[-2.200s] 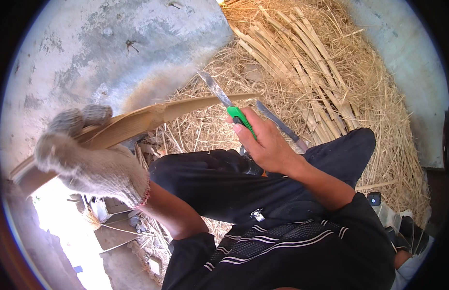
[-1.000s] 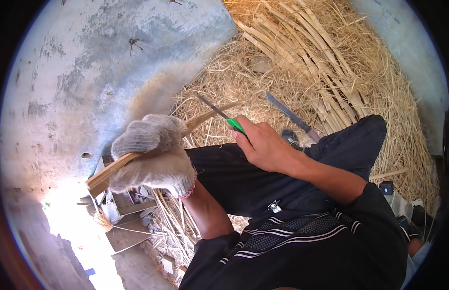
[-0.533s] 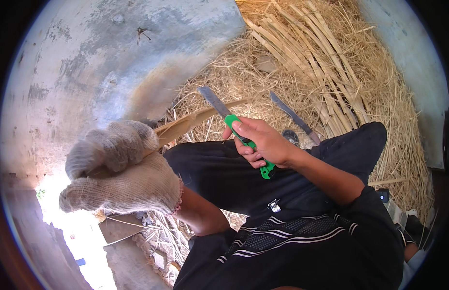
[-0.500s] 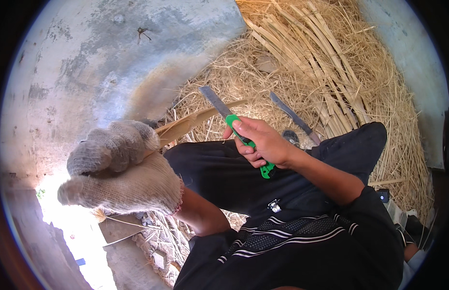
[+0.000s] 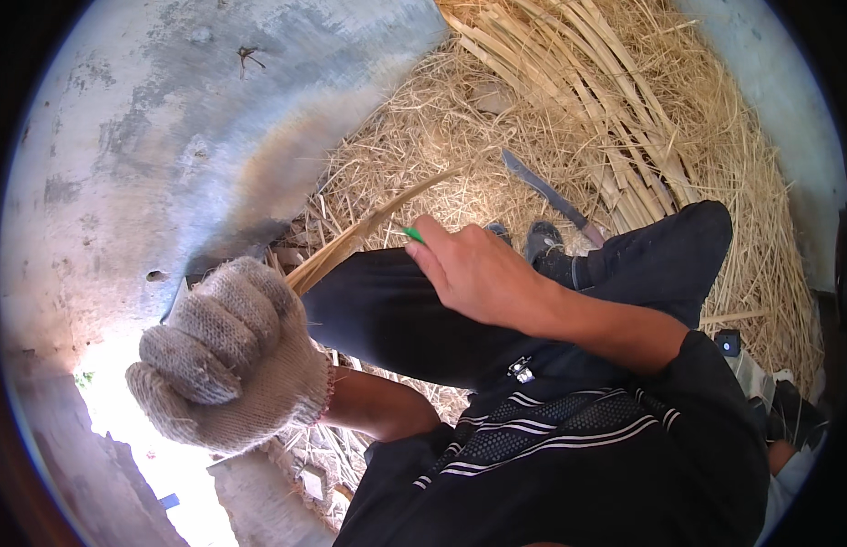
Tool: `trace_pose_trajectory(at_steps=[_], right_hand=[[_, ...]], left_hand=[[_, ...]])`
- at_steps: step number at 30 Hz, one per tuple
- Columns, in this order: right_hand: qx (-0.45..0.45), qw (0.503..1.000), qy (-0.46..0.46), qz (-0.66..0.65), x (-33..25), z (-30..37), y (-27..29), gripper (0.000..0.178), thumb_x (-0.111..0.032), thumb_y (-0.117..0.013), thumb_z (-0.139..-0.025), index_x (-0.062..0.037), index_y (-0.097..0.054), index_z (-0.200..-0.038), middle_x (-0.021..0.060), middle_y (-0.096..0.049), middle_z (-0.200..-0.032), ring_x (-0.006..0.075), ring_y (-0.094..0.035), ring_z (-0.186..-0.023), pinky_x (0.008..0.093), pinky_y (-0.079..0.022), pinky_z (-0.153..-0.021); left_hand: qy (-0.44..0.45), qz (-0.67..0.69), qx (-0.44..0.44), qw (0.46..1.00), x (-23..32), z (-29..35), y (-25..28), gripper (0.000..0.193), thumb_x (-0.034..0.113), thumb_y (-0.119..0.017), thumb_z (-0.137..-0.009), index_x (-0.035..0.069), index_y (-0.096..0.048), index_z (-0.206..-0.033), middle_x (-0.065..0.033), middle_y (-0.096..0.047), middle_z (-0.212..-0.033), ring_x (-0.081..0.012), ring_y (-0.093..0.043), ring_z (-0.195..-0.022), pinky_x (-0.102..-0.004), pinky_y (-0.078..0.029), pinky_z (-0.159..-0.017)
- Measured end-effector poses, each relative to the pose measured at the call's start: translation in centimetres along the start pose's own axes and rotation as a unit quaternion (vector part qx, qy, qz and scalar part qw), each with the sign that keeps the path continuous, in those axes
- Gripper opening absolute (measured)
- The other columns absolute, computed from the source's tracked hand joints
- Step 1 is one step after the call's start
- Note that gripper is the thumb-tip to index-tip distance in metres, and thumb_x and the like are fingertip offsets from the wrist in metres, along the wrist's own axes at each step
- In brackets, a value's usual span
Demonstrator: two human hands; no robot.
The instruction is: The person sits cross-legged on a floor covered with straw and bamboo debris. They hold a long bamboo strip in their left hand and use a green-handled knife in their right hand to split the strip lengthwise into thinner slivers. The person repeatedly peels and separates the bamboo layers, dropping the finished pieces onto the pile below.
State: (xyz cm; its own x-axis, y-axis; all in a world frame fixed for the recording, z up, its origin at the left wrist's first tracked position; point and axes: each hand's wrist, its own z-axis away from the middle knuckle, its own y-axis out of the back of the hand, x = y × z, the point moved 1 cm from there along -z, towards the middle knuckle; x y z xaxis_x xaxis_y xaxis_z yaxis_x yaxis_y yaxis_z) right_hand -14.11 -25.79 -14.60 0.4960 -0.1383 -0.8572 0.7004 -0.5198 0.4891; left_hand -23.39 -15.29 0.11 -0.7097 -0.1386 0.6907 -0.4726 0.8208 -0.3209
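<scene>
My left hand (image 5: 227, 360), in a knitted grey work glove, is closed around the near end of a long tan cane strip (image 5: 369, 226) that runs up and to the right over my dark trouser leg (image 5: 400, 314). My bare right hand (image 5: 482, 273) grips a green-handled knife (image 5: 412, 235). Only the green tip of the handle shows at my fingers, next to the strip; the blade is hidden.
A heap of dry straw (image 5: 460, 155) and split cane stalks (image 5: 587, 91) covers the ground ahead. A second knife (image 5: 546, 196) with a dark blade lies on the straw past my knee. A grey concrete wall (image 5: 168, 128) curves at left.
My gloved left hand has come down and nearer with the strip. My right hand has turned over the knife, so the blade that pointed up-left is now out of sight.
</scene>
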Motion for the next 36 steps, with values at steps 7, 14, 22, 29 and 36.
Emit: trace_pose_trajectory(at_steps=[7, 14, 22, 29, 36], right_hand=[[0.001, 1.0, 0.006, 0.03, 0.5, -0.2, -0.2, 0.022, -0.022, -0.05, -0.095, 0.0002, -0.05, -0.1, 0.0242, -0.057, -0.057, 0.0453, -0.059, -0.057, 0.0511, -0.049, -0.052], [0.003, 0.997, -0.031, 0.076, 6.5, -2.4, -1.7, 0.023, -0.023, -0.051, -0.095, -0.0011, -0.05, -0.099, 0.0241, -0.056, -0.056, 0.0451, -0.058, -0.056, 0.0525, -0.048, -0.053], [0.046, 0.999, -0.01, 0.011, 6.0, -3.0, -2.1, 0.022, -0.024, -0.049, -0.095, -0.0025, -0.052, -0.1, 0.0239, -0.056, -0.056, 0.0438, -0.059, -0.055, 0.0504, -0.049, -0.052], [0.011, 0.999, 0.003, 0.049, 3.4, -2.9, -2.4, 0.024, -0.025, -0.05, -0.094, -0.0025, -0.053, -0.103, 0.0258, -0.058, -0.062, 0.0454, -0.06, -0.061, 0.0527, -0.049, -0.058], [-0.04, 0.998, -0.024, 0.045, 3.7, -2.9, -2.5, 0.025, -0.024, -0.048, -0.095, -0.0004, -0.053, -0.102, 0.0255, -0.059, -0.064, 0.0461, -0.061, -0.067, 0.0535, -0.05, -0.063]], left_hand=[[-0.03, -0.012, 0.003, 0.999, -0.2, 0.3, -0.1, 0.042, 0.027, -0.04, -0.089, 0.02, -0.032, -0.049, 0.0033, -0.024, -0.04, -0.0097, -0.014, -0.034, -0.0278, -0.018, -0.034], [-0.016, 0.007, -0.034, 0.999, -0.2, 0.0, 0.7, 0.042, 0.028, -0.039, -0.089, 0.019, -0.031, -0.049, 0.0037, -0.022, -0.041, -0.0098, -0.014, -0.035, -0.0277, -0.02, -0.035], [-0.035, -0.082, 0.168, 0.982, -0.2, -0.2, -0.1, 0.042, 0.03, -0.042, -0.087, 0.019, -0.029, -0.049, 0.0031, -0.023, -0.041, -0.011, -0.016, -0.035, -0.0277, -0.023, -0.035], [-0.021, -0.009, 0.019, 1.0, 0.4, 0.1, 1.9, 0.041, 0.024, -0.044, -0.087, 0.019, -0.028, -0.05, 0.0036, -0.023, -0.042, -0.0096, -0.015, -0.037, -0.0269, -0.019, -0.039], [-0.066, -0.077, 0.123, 0.987, 0.3, 0.3, 2.3, 0.043, 0.024, -0.045, -0.087, 0.019, -0.027, -0.049, 0.0043, -0.022, -0.041, -0.0084, -0.013, -0.036, -0.0259, -0.018, -0.037]])
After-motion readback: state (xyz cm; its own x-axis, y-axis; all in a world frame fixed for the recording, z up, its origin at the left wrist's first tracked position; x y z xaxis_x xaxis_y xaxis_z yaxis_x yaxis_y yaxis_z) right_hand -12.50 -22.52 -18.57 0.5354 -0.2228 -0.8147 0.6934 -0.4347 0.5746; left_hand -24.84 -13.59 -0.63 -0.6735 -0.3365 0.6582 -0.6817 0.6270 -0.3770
